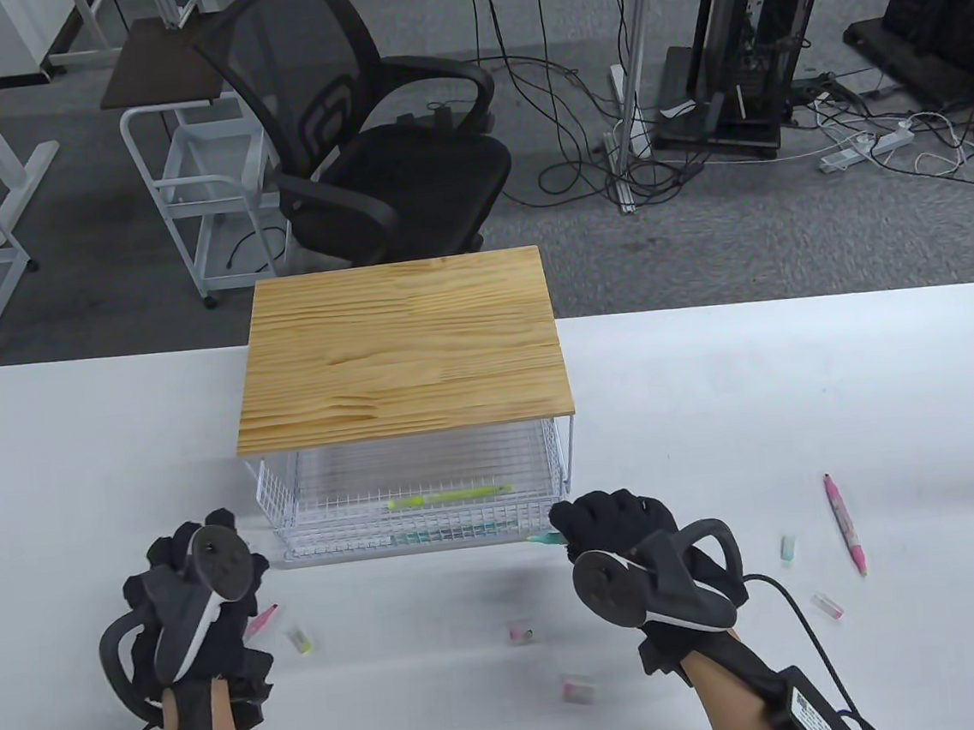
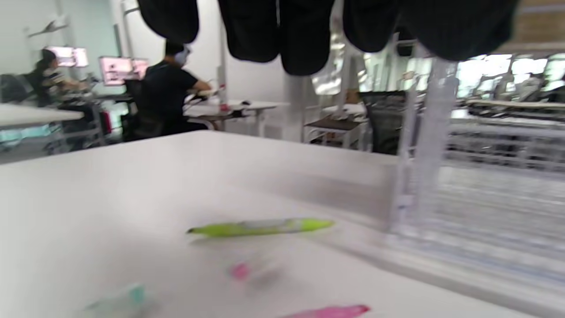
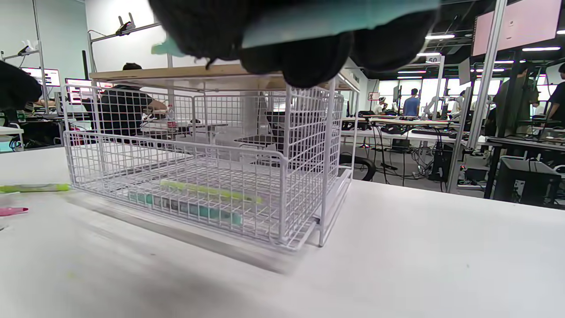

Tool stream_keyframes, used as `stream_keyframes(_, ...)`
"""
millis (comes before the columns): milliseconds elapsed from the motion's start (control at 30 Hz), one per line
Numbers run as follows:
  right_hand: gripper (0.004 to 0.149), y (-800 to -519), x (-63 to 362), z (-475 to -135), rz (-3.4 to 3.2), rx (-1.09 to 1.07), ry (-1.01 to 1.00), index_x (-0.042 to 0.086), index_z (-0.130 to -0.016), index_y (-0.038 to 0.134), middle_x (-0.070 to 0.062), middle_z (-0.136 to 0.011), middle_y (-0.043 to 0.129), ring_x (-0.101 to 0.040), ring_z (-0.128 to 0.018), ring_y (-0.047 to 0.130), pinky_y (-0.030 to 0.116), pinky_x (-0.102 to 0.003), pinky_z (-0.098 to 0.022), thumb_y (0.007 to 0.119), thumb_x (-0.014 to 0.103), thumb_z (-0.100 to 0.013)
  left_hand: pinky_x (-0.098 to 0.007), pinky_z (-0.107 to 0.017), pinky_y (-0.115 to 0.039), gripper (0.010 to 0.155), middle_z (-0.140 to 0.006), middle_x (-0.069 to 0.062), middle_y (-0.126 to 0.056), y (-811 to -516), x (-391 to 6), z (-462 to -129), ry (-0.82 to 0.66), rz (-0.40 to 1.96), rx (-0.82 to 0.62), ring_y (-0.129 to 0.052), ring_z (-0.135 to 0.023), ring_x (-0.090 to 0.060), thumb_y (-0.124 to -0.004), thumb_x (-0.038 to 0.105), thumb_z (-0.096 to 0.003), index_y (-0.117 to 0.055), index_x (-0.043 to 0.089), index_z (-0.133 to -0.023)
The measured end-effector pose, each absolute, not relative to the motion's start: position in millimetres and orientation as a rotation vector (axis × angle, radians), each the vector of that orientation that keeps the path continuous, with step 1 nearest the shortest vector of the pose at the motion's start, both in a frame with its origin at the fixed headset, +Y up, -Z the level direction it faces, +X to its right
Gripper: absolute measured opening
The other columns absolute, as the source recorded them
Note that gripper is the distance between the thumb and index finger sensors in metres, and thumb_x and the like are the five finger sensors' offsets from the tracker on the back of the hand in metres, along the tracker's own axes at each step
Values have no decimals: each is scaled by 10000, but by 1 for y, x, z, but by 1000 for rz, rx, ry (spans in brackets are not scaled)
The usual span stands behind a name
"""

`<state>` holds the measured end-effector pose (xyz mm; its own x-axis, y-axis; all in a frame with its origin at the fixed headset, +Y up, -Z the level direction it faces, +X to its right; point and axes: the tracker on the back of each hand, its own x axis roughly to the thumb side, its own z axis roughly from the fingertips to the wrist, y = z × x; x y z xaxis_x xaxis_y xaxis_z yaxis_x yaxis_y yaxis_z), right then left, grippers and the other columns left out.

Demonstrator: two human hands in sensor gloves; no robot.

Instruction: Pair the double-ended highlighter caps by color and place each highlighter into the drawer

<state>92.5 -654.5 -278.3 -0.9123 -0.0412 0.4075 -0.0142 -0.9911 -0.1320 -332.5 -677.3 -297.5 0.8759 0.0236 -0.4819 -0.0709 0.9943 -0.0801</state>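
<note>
Right hand (image 1: 619,533) at five o'clock of the wire drawer (image 1: 419,509), fingers curled round a teal highlighter (image 3: 335,20). Left hand (image 1: 200,599) at seven o'clock, grip hidden, cannot tell. Inside the pulled-out drawer, a green highlighter (image 1: 448,497) and another teal one (image 3: 194,210).

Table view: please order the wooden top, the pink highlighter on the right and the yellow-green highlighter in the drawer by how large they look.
1. Wooden top, by far the largest.
2. and 3. Yellow-green highlighter and pink highlighter: they look alike in length, so I do not rank them.
</note>
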Motion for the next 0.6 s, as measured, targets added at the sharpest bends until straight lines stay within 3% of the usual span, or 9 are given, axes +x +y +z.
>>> stream_keyframes(300, 511, -662, 95, -283, -3030, -675, 172, 274, -1070, 558, -46, -1042, 702, -262, -879, 810, 687, -554, -730, 677, 336, -577, -578, -865, -532, 711, -1260, 5, -572, -729, -404, -287, 769, 128, -348, -585, -1181, -278, -673, 582, -526, -419, 388, -1161)
stream_keyframes(600, 511, -662, 95, -284, -3021, -678, 155, 276, -1068, 561, -42, -1041, 705, -259, -880, 810, 685, -554, -733, 682, 339, -576, -529, -837, -610, 688, -1214, 13, -636, -757, -420, -282, 820, 133, -506, -677, -1122, -256, -676, 573, -531, -461, 367, -1151)
